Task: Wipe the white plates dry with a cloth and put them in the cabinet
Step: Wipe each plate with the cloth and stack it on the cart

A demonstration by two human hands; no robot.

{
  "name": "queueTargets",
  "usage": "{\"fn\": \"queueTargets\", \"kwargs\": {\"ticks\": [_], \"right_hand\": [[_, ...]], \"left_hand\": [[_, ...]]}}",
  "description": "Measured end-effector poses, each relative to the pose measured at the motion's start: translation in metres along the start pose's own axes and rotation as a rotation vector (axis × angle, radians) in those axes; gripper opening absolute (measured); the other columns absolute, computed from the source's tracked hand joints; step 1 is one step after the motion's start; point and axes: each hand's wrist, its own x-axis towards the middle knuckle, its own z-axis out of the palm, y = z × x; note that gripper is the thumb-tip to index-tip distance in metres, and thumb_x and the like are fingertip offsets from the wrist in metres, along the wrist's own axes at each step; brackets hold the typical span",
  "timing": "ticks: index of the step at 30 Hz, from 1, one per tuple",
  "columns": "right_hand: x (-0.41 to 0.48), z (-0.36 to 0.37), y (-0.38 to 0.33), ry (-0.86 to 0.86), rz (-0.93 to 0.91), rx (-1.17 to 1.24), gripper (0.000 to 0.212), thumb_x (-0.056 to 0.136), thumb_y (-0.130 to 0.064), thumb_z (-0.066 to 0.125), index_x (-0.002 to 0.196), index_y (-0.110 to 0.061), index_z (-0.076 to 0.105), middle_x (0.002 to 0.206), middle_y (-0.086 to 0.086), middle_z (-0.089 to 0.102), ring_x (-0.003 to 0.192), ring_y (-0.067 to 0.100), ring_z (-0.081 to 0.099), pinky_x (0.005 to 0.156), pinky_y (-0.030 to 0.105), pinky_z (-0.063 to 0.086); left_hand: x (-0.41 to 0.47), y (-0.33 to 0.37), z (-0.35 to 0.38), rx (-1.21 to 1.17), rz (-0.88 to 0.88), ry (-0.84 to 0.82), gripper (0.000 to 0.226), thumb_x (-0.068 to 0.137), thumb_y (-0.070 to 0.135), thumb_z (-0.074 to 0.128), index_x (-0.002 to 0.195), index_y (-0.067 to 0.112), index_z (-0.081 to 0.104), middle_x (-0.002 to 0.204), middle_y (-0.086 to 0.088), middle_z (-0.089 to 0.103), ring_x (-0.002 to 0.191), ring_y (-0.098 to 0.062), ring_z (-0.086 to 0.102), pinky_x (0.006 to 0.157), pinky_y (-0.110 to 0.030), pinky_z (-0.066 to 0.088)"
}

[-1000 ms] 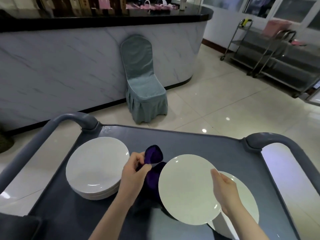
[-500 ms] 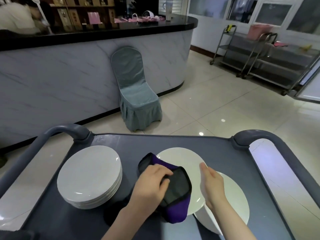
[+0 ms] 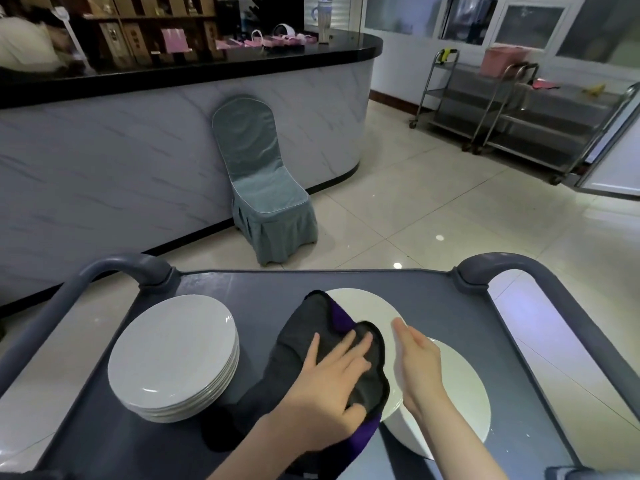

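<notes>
Half the plate [image 3: 362, 308] under cloth [image 3: 304, 344]

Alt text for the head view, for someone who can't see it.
The left hand presses a dark cloth flat on a white plate that the right hand steadies at its rim, over another plate on a grey cart. A stack of white plates sits on the cart's left.

I see a curved marble-fronted bar [image 3: 138, 150] with a black top, a grey-blue covered chair [image 3: 266, 188] against it. Glossy pale floor tiles [image 3: 433, 202] show bright light spots. Steel trolleys [image 3: 502, 109] stand below windows [image 3: 467, 20].
</notes>
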Motion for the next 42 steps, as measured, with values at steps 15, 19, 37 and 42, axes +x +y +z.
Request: {"fn": "queueTargets", "kwargs": {"ticks": [15,19,37,42], "right_hand": [[-0.017,0.013,0.006,0.005,0.019,0.072,0.042,0.098,-0.023,0.06,0.057,-0.023,0.054,0.06,-0.003,0.048,0.064,0.016,0.044,0.066,0.032,0.04],[-0.019,0.012,0.008,0.002,0.085,0.064,0.042,0.099,-0.039,0.059,0.075,-0.006,0.064,0.069,0.009,0.067,0.071,0.024,0.061,0.072,0.037,0.048],[-0.016,0.0,-0.017,0.091,0.058,0.048,0.045,0.099,-0.045,0.051,0.077,-0.008,0.066,0.074,0.002,0.071,0.067,0.021,0.065,0.07,0.034,0.052],[-0.029,0.012,-0.003,0.03,0.126,0.029,0.045,0.1,-0.044,0.054,0.087,-0.005,0.072,0.08,0.011,0.075,0.075,0.025,0.069,0.071,0.036,0.052]], "left_hand": [[-0.003,0.022,0.003,0.258,-0.166,0.14,0.055,0.087,0.04,0.041,0.138,0.026,0.057,0.155,0.008,0.037,0.144,-0.015,0.033,0.111,-0.059,0.015],[-0.001,0.022,0.005,0.254,-0.056,0.048,0.043,0.095,0.04,0.034,0.125,0.029,0.063,0.159,0.014,0.027,0.148,-0.009,0.023,0.116,-0.05,0.007],[-0.025,0.028,0.007,0.348,-0.037,0.159,0.051,0.084,0.037,0.05,0.135,0.035,0.059,0.151,0.006,0.044,0.141,-0.02,0.04,0.104,-0.061,0.028],[0.006,0.022,-0.008,0.397,-0.031,0.055,0.052,0.096,0.047,0.036,0.144,0.032,0.047,0.16,0.01,0.026,0.147,-0.015,0.026,0.111,-0.05,0.015]]}}
